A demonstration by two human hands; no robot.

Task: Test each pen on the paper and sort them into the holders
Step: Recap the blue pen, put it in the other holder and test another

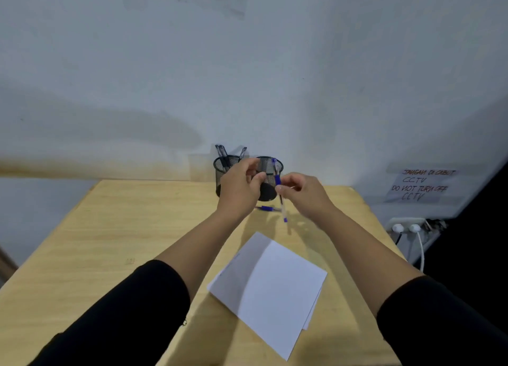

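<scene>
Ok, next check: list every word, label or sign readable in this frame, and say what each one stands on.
"JANGAN DI CABUT CCTV" in red handwriting, on the white paper notice taped to the wall at right.
"DO NOT TURN OFF CCTV" in dark handwriting, on the same notice below.
Small dark mark on the light wooden table: too blurred to read.
White paper sheets on the table: only faint marks, no readable text.
Blue pen in the right hand: print not legible.
</scene>
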